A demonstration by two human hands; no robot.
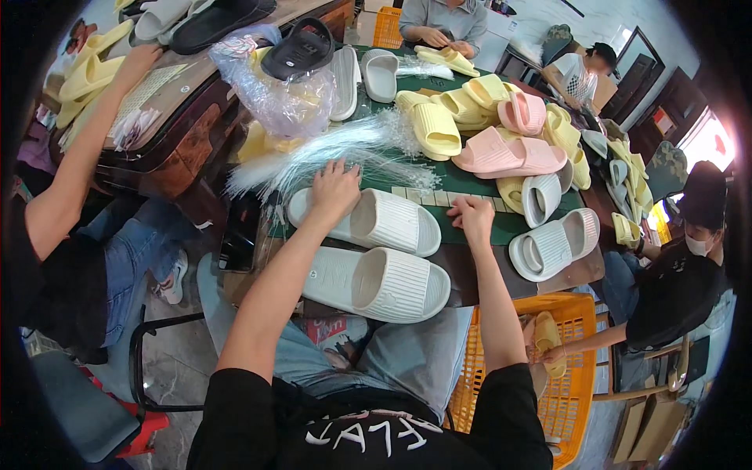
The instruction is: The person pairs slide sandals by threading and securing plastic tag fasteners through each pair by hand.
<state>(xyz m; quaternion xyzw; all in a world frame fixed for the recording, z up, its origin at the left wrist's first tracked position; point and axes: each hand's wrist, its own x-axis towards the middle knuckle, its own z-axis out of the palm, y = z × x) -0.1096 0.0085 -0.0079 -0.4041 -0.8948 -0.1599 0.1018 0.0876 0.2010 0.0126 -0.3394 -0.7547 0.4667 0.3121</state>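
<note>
Two light grey slide sandals lie side by side at the table's near edge: the far one [389,220] and the near one [399,283]. My left hand [335,190] rests over the foot end of the far sandal, its fingers apart and their tips by a bundle of thin clear plastic strands [313,153]. My right hand [473,217] is closed, its fingers curled at a row of small pale labels [439,199] on the green mat. Whatever its fingertips hold is hidden. Another pair of grey slides [536,251] stands to its right.
Yellow slides [435,129] and pink slides [501,151] are heaped farther back. A clear plastic bag [290,110] carries a black slide [298,51]. An orange crate [576,392] stands at lower right, where a co-worker's hand [553,354] holds a yellow slide. Another person's arm [94,125] reaches in at left.
</note>
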